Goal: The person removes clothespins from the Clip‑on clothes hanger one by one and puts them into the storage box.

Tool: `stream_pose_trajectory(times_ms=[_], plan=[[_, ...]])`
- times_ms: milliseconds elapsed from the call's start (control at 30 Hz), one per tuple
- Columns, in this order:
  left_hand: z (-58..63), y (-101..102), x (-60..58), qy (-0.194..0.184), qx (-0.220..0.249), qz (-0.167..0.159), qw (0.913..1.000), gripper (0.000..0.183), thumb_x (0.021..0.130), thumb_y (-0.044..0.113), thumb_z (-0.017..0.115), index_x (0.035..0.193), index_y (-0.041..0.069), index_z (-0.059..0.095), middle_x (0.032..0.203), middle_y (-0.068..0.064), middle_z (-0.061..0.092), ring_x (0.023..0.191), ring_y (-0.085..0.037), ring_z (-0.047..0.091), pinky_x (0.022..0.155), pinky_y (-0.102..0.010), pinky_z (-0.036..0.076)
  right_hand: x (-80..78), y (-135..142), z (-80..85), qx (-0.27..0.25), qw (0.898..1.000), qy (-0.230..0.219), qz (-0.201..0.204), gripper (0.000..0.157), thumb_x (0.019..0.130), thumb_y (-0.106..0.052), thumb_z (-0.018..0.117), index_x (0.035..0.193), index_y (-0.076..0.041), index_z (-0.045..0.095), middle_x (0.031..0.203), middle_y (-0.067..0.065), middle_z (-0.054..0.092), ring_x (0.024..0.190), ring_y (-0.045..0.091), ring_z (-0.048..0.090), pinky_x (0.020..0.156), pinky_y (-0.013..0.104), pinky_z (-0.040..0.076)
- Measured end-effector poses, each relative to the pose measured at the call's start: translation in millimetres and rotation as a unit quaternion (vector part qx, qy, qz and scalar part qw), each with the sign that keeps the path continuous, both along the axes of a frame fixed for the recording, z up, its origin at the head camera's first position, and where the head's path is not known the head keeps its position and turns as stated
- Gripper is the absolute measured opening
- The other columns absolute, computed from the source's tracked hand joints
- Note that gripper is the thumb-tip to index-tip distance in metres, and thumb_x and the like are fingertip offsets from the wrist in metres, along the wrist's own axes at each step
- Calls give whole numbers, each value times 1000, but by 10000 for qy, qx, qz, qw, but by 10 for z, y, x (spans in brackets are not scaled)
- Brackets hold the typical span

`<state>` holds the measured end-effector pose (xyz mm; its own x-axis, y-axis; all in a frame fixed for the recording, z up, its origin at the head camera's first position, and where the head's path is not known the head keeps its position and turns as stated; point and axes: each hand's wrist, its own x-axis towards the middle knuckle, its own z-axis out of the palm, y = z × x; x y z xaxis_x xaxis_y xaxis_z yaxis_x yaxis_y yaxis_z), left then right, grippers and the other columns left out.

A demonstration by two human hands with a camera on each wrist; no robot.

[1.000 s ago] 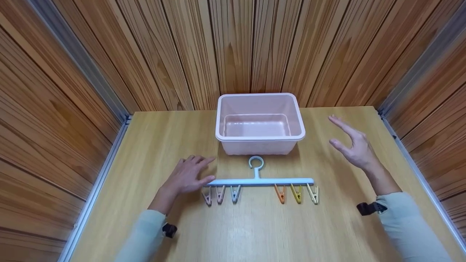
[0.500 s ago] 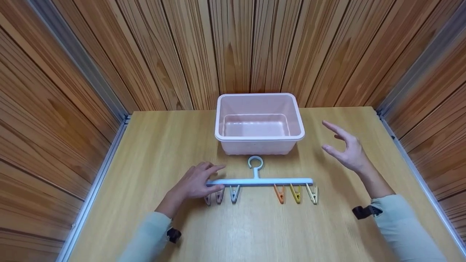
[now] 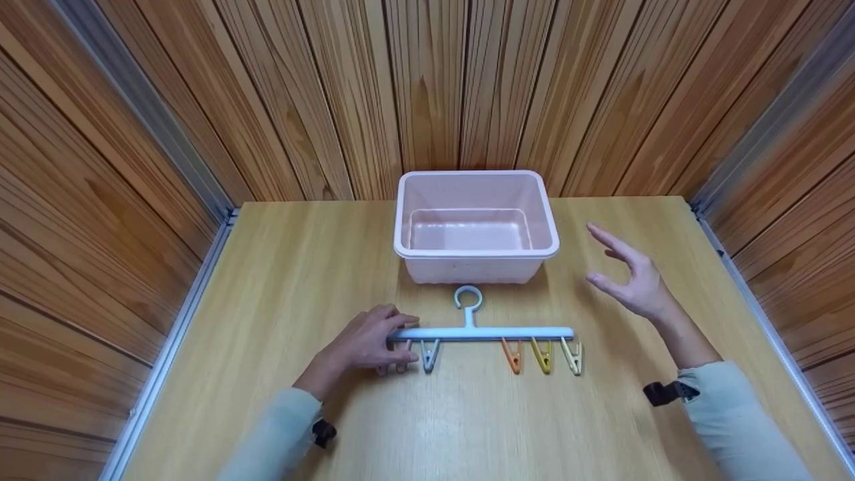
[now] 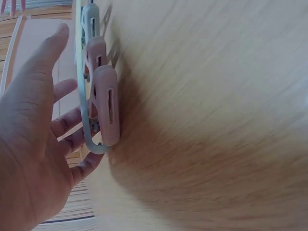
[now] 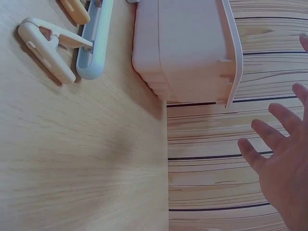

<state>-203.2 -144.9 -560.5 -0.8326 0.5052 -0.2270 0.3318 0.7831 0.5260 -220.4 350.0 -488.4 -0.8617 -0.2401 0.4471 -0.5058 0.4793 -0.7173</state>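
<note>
Hanger [image 3: 494, 333] crosswise, hook [image 3: 479, 298] toward pink tub [image 3: 475, 270]

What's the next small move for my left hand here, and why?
I'd probably close the left hand gently on the left end of the blue hanger. Its fingers are already at that end, but the left wrist view shows a gap between the thumb and the bar, so it doesn't seem gripped.

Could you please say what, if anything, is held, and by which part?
Nothing visibly: the left hand is open around the hanger, at its left end, contact unclear; the right hand is empty.
</note>
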Motion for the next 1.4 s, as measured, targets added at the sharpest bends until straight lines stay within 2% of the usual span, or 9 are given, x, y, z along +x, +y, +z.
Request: stream_pose_trajectory(times_ms=[200, 367, 433, 600, 667, 800, 1033, 1200, 1400], plan=[[-18, -11, -31, 0, -14, -86, 10000, 55, 101, 50, 84, 150, 28, 71, 129, -5, 63, 110, -21, 55, 97, -43, 50, -1, -23, 4, -54, 9998, 29, 162, 83, 90, 10, 76, 167, -1, 50, 174, 31, 44, 157, -11, 45, 123, 10, 39], [-25, -8, -51, -130, 55, -36, 9999, 53, 101, 44, 85, 149, 27, 72, 128, -4, 63, 111, -21, 56, 99, -44, 52, -11, -29, 33, -81, 9994, 99, 336, 85, 87, 12, 78, 167, 2, 49, 177, 25, 44, 159, -9, 46, 123, 11, 41], [-29, 7, -57, -214, 47, 39, 9998, 53, 99, 44, 86, 148, 27, 73, 128, -4, 63, 113, -22, 56, 100, -44, 51, -11, -30, 42, -121, 9991, 125, 388, 85, 87, 13, 78, 166, 2, 49, 179, 17, 46, 158, -10, 45, 123, 11, 41], [-37, 61, -70, -246, -55, 85, 9996, 52, 94, 42, 90, 141, 24, 76, 122, -4, 64, 109, -21, 55, 95, -42, 48, 4, -32, 50, -260, 9981, 113, 548, 85, 87, 14, 77, 166, 1, 50, 176, -13, 48, 159, -7, 48, 123, 13, 43], [-39, 76, -76, -204, -87, 27, 9997, 52, 92, 41, 92, 138, 23, 76, 120, -4, 66, 106, -21, 56, 93, -40, 46, 7, -26, 48, -324, 9973, 116, 647, 86, 87, 16, 77, 167, 1, 49, 175, -18, 48, 159, -3, 50, 123, 13, 44], [-46, 92, -84, -318, -85, 22, 9995, 53, 90, 39, 94, 136, 24, 74, 118, -3, 68, 105, -21, 56, 94, -41, 47, -2, 5, 41, -458, 9949, 105, 890, 91, 83, 19, 78, 167, 4, 46, 176, -16, 49, 159, -1, 51, 123, 15, 45], [-74, 85, -81, -480, -49, 72, 9988, 52, 91, 35, 92, 137, 24, 72, 119, -3, 70, 106, -21, 57, 97, -43, 49, 4, 47, 54, -828, 9899, -172, 1138, 98, 79, 22, 73, 170, 7, 38, 175, 0, 55, 156, 4, 56, 118, 19, 50], [-81, 73, -71, -589, 13, 59, 9982, 48, 92, 34, 90, 136, 23, 73, 119, -2, 70, 107, -20, 58, 99, -44, 51, 21, 31, 77, -919, 9878, -303, 1216, 98, 80, 19, 73, 171, 7, 37, 165, -3, 62, 144, 10, 66, 111, 20, 55], [-70, 69, -66, -466, 85, 5, 9989, 45, 93, 33, 89, 134, 18, 77, 116, -2, 70, 107, -20, 59, 98, -44, 53, 24, 43, 79, -928, 9867, -347, 1290, 97, 80, 21, 72, 169, 11, 35, 160, -7, 65, 136, 13, 70, 107, 20, 57]])
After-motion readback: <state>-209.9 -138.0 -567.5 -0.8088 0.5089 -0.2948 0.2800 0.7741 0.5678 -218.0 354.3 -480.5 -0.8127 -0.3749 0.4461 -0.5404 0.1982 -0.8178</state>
